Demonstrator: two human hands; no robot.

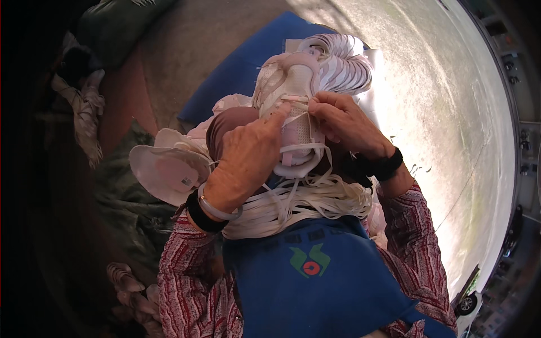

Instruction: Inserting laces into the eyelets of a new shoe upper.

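Observation:
A white shoe upper [297, 76] with pale pink trim rests over my lap, its toe end pointing away from me. My left hand [248, 152] is closed at its left edge, index finger pressed beside the eyelet rows; its other fingers are curled and partly hidden. At the right eyelets, my right hand [341, 118] pinches a white shoelace [301, 115] between thumb and index finger. The lace crosses the tongue, and a loose loop hangs near the upper's collar. A thick bundle of white laces [315, 203] lies across my lap, just below the upper.
Several nested uppers [349, 65] are stacked beyond the shoe, over a blue sheet [242, 62]. More pale uppers [169, 172] lie to the left of my left hand. Dark green sacking [132, 191] covers the ground there. A blue apron [315, 287] spreads over my lap.

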